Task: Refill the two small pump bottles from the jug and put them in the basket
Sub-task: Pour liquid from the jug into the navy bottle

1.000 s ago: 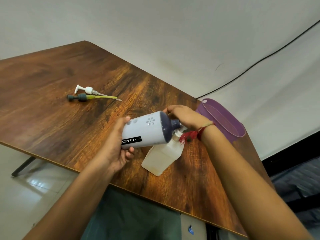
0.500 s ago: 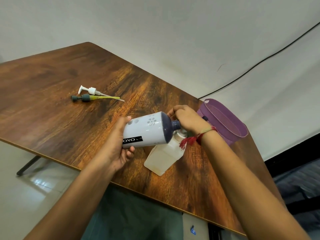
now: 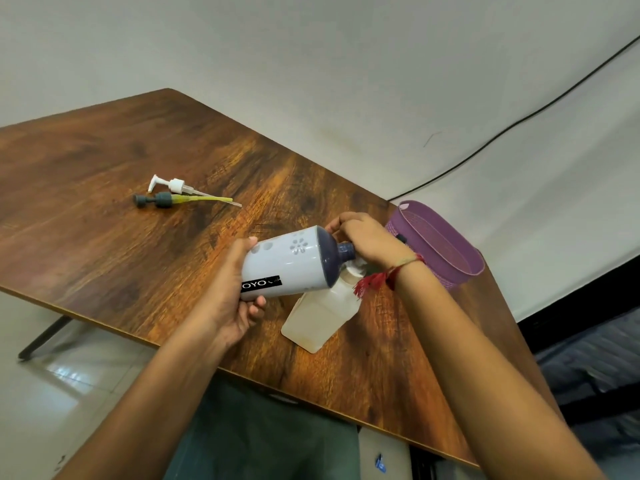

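wooden table (image 3: 104, 254) | black cable (image 3: 519, 121) across white wall (image 3: 311, 64) | pale tiled floor (image 3: 52, 393) | dark table leg (image 3: 43, 337)

A wooden table (image 3: 104, 258) bears a white pump head (image 3: 175, 184) beside a dark pump head (image 3: 157, 199). Further right stand 1 clear bottle (image 3: 313, 322) and 1 purple basket (image 3: 450, 258).

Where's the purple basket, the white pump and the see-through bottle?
purple basket (image 3: 437, 244), head view, on its inside wall.
white pump (image 3: 177, 185), head view, on its round collar.
see-through bottle (image 3: 313, 318), head view, on its lower body.

Basket (image 3: 450, 251) top open; right hand (image 3: 370, 237) prob. crowds rim.
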